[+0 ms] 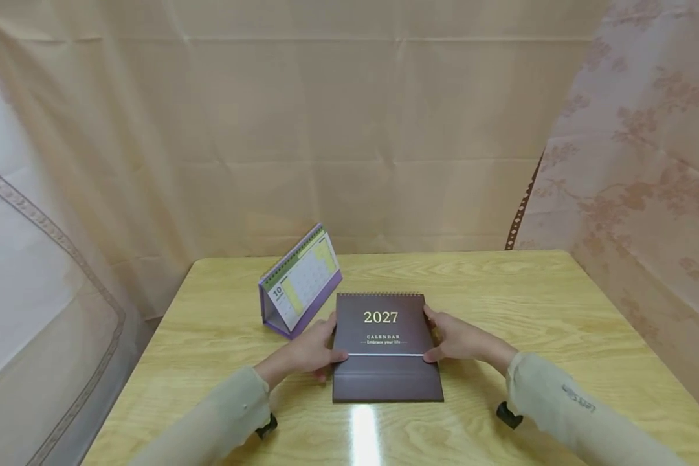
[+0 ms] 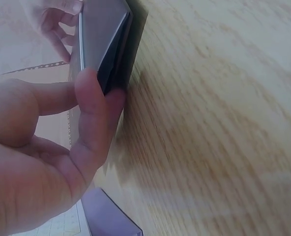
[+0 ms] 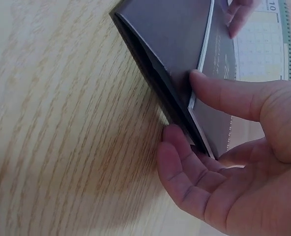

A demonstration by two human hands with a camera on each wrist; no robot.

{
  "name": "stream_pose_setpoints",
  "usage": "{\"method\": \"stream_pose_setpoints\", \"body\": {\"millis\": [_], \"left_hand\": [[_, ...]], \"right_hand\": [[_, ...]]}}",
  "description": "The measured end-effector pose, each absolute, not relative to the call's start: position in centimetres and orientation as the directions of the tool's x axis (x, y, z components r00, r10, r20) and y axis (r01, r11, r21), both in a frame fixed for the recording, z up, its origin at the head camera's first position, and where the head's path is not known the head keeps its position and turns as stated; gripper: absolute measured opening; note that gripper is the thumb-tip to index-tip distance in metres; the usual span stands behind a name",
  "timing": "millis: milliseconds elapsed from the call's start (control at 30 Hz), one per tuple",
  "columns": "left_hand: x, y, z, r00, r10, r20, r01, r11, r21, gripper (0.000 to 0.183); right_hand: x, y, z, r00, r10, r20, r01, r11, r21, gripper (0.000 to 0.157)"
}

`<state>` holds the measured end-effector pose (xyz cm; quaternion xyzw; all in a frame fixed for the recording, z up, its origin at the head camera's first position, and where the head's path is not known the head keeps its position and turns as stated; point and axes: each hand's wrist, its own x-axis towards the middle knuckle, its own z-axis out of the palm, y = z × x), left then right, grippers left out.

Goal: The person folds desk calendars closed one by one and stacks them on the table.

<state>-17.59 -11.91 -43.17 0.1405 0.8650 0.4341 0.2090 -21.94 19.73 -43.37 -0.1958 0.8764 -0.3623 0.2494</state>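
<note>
A dark brown 2027 desk calendar (image 1: pixel 387 378), spiral-bound along its far edge, lies between both hands near the middle of the table, cover facing up. My left hand (image 1: pixel 311 349) grips its left side, thumb on the cover beside the pale line and fingers at the edge and beneath. On the opposite side my right hand (image 1: pixel 455 336) holds the right edge the same way, thumb on top. In the right wrist view, the right fingers (image 3: pixel 185 167) curl at the calendar's underside, and a dark gap shows between its folded layers.
Behind the left hand a purple desk calendar (image 1: pixel 314 285) stands upright as a tent, its page marked 10. The wooden table (image 1: pixel 210 388) ends at the back against a beige curtain (image 1: pixel 349 129). Patterned cloth (image 1: pixel 658 162) hangs at the right, pale cloth (image 1: pixel 29 259) at the left.
</note>
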Motion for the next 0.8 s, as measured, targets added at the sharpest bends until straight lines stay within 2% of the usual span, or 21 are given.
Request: {"method": "stream_pose_setpoints", "body": {"millis": [267, 467, 800], "left_hand": [[-17.4, -11.95, -42.73, -0.882, 0.412, -0.228, 0.074, 0.6, 0.796, 0.07], [-17.58, -11.52, -43.01, -0.884, 0.407, -0.231, 0.078, 0.616, 0.784, 0.07], [-17.52, -11.63, -43.16, -0.894, 0.374, -0.247, 0.047, 0.627, 0.778, 0.065]], "right_hand": [[-21.91, 19.36, -43.35, -0.791, -0.555, -0.258, -0.278, 0.701, -0.657, 0.11], [-21.22, 19.64, -43.06, -0.809, -0.52, -0.275, -0.279, 0.751, -0.599, 0.107], [-21.59, 19.28, -43.14, -0.807, -0.521, -0.278, -0.289, 0.759, -0.583, 0.107]]}}
